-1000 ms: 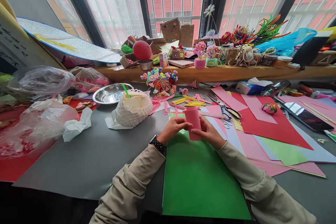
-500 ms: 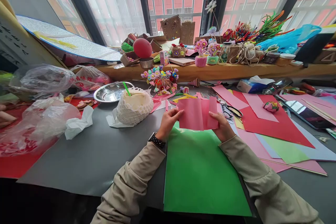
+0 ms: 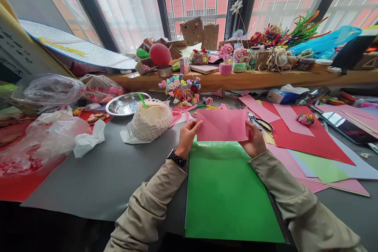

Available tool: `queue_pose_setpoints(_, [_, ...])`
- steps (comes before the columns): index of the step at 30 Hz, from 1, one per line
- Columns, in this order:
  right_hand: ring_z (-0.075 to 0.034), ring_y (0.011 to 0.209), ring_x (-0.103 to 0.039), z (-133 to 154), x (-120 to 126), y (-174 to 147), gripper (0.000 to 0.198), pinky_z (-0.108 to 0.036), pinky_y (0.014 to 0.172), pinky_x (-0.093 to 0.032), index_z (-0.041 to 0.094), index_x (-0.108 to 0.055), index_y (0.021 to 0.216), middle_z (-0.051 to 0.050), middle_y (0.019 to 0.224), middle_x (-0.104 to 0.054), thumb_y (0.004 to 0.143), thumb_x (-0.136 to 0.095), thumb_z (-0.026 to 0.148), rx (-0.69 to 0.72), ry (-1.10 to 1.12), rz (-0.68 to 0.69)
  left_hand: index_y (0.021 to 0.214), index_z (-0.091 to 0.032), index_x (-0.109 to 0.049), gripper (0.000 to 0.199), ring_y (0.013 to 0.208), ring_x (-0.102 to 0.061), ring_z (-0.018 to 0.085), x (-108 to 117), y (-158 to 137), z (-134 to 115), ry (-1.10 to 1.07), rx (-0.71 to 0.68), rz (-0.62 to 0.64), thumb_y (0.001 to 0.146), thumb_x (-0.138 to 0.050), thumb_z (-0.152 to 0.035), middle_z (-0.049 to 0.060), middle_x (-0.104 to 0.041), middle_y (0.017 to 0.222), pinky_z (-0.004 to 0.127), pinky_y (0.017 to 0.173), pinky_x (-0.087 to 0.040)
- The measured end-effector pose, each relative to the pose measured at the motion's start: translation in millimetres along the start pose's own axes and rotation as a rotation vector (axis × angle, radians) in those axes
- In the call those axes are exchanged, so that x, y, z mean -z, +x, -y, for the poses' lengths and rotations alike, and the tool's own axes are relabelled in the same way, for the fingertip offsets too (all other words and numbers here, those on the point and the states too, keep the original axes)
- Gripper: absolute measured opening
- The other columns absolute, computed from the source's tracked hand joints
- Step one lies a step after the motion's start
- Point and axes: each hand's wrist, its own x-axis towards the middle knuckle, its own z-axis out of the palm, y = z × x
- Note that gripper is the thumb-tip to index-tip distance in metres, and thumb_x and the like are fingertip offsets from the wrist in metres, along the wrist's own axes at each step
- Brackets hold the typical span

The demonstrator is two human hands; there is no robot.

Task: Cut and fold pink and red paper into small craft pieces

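Observation:
A rectangular sheet of pink paper (image 3: pixel 223 125) is held up above the far end of a green sheet (image 3: pixel 230 193), with faint creases across it. My left hand (image 3: pixel 188 136) pinches its left edge between thumb and fingers. At the opposite edge my right hand (image 3: pixel 254 138) grips the paper, its fingers partly hidden behind the sheet. Scissors (image 3: pixel 264 124) with dark handles lie just beyond my right hand. Left of my left hand sits a coconut in a white foam net (image 3: pixel 152 120) with a green straw.
Pink, red, green and white papers (image 3: pixel 313 141) overlap on the right, near a phone (image 3: pixel 345 126). A steel plate (image 3: pixel 118 104), tissue (image 3: pixel 88 138) and plastic bags (image 3: pixel 56 138) lie on the left. Craft flowers (image 3: pixel 183 88) stand before the wooden ledge (image 3: pixel 248 83).
The pink paper, folded or bent at its right part before, is now spread out flat. My hands have moved slightly apart. The hand at the far left edge has left its spot.

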Motion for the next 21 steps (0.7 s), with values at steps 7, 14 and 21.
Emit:
queue_pose_setpoints(7, [-0.022,0.100,-0.047,2.8,-4.1,-4.3,0.057,-0.038,0.078,-0.043,0.021,-0.048,0.103,-0.005,0.108,-0.053,0.071,-0.023,0.061,0.055,0.001,0.159,0.076,-0.013,-0.059,0.027,0.064,-0.052,0.011,4.6,-0.3,-1.4,0.335,-0.185,-0.163,0.066,-0.051,-0.037,0.001,-0.059,0.070,0.019,0.057,-0.039])
queue_pose_setpoints(14, [-0.020,0.103,-0.044,21.6,7.5,2.3,0.045,-0.037,0.082,-0.039,0.021,-0.044,0.106,-0.005,0.116,-0.045,0.074,-0.034,0.051,0.298,-0.326,0.010,0.077,-0.015,-0.059,0.026,0.061,-0.053,0.010,4.6,-1.4,-2.7,0.514,-0.294,-0.221,0.070,-0.047,-0.037,0.001,-0.060,0.068,0.018,0.057,-0.040])
queue_pose_setpoints(21, [-0.019,0.082,-0.055,67.5,-15.1,15.3,0.028,-0.032,0.074,-0.040,0.017,-0.055,0.092,-0.007,0.089,-0.061,0.067,-0.050,0.026,0.458,-1.537,0.199,0.076,-0.016,-0.061,0.022,0.057,-0.053,0.008,6.1,-4.3,-8.5,0.630,-0.377,-0.263,0.071,-0.048,-0.033,-0.001,-0.062,0.066,0.017,0.057,-0.040])
